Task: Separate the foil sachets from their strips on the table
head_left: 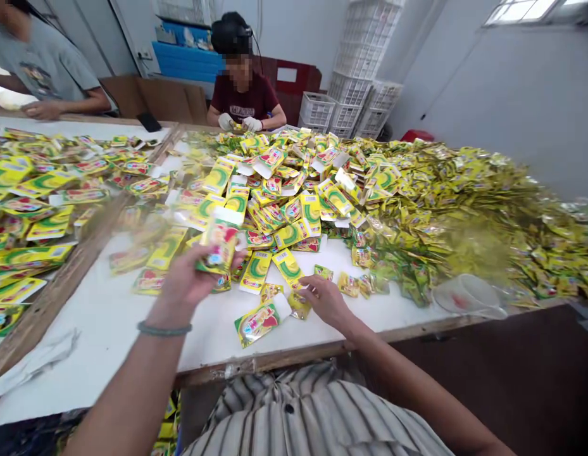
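My left hand (pixel 192 275) is wrapped round a small yellow-green carton (pixel 219 242) with red print. The carton stands tilted up, its white flap (pixel 228 215) raised at the top. My right hand (pixel 326 299) reaches low over the table, thumb and fingertips pinched at a small shiny yellow packet (pixel 299 306). Directly before me lies another carton (pixel 258 324), its white end flap up toward the right. Two yellow cartons (pixel 256 271) lie just beyond my right fingertips, and a second small packet (pixel 271 292) rests left of the pinched one.
Loose cartons (pixel 275 215) heap up ahead; a big mound of packets (pixel 445 190) fills the right. A clear plastic jug (pixel 467 296) lies near the front edge. A wooden strip (pixel 80 269) divides the table. A gloved co-worker (pixel 243 95) sits opposite, another person (pixel 47 69) far left.
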The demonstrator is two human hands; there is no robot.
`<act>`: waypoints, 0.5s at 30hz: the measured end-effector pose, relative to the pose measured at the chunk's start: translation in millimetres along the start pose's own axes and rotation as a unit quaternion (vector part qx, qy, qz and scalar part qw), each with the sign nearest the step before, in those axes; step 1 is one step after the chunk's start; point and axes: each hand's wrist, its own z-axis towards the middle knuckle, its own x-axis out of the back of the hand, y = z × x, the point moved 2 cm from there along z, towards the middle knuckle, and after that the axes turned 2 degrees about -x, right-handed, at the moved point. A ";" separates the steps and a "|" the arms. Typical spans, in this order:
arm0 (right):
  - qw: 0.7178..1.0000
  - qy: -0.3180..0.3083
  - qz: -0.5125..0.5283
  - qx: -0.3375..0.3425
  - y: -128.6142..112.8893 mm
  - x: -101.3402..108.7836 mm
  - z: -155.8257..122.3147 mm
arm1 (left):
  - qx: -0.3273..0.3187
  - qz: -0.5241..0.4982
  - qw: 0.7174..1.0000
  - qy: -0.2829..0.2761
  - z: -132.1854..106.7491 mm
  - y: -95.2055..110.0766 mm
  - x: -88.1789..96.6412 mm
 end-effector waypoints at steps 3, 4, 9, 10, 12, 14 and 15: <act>0.996 0.091 0.013 -0.019 8.1 21.2 9.2 | 0.018 -0.006 0.994 -0.108 -2.4 -42.4 -29.8; 0.993 0.117 0.011 -0.023 12.3 26.9 9.2 | 0.017 0.005 0.990 -0.140 -3.0 -52.2 -34.3; 0.984 0.176 -0.033 -0.017 36.0 25.5 -5.5 | -0.003 0.076 0.975 -0.207 -9.8 -67.0 -39.3; 0.982 0.183 -0.050 -0.015 40.0 21.5 -9.0 | 0.000 0.093 0.975 -0.204 -10.0 -62.9 -38.5; 0.980 0.185 -0.079 -0.012 46.7 15.0 -13.9 | 0.011 0.145 0.975 -0.169 -7.1 -44.7 -30.3; 0.981 0.170 -0.093 -0.009 51.0 13.3 -15.1 | -0.017 0.199 0.977 -0.075 0.5 -8.5 -8.4; 0.982 0.161 -0.096 -0.011 52.1 14.5 -14.3 | -0.063 0.209 0.976 0.002 5.2 16.3 8.0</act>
